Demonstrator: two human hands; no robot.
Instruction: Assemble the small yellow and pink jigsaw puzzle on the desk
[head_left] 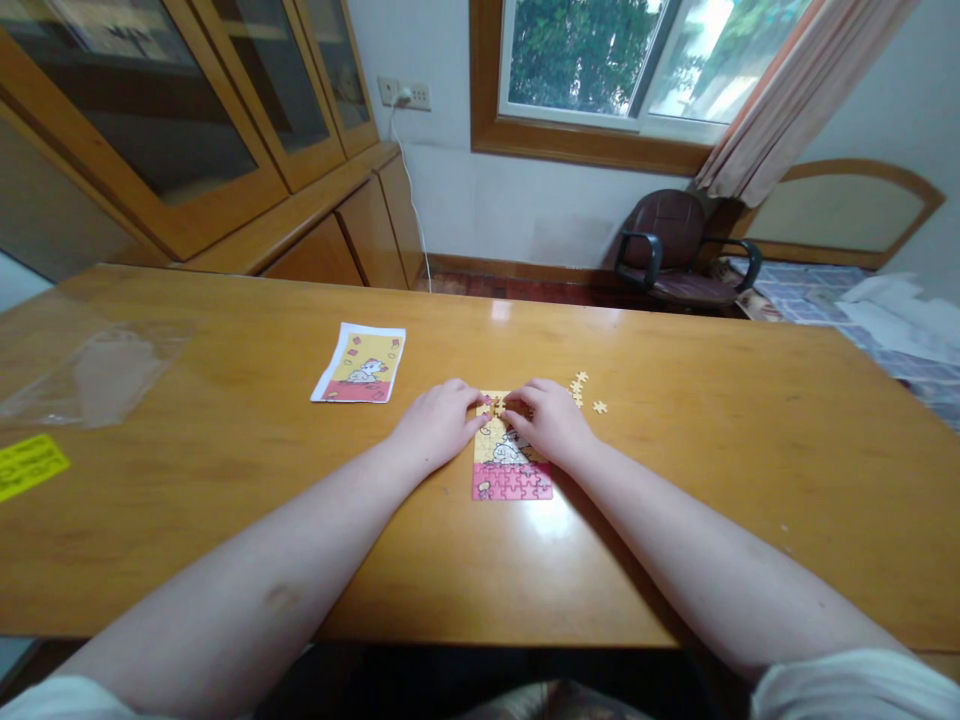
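Observation:
A small jigsaw puzzle [511,470] lies on the wooden table [675,480], yellow above and pink below, with a white animal in the middle. My left hand [439,422] rests at its upper left edge, fingers curled and pressing on the top row. My right hand [549,418] covers the upper right part, fingertips pinched at a small piece [496,404] on the top edge. Both hands meet at that spot. A few loose pieces [582,388] lie just right of my right hand.
A printed reference picture [360,364] of the same image lies to the left. A clear plastic bag [97,372] and a yellow slip [28,464] sit at the far left. Cabinets stand behind the table, an office chair [675,255] under the window.

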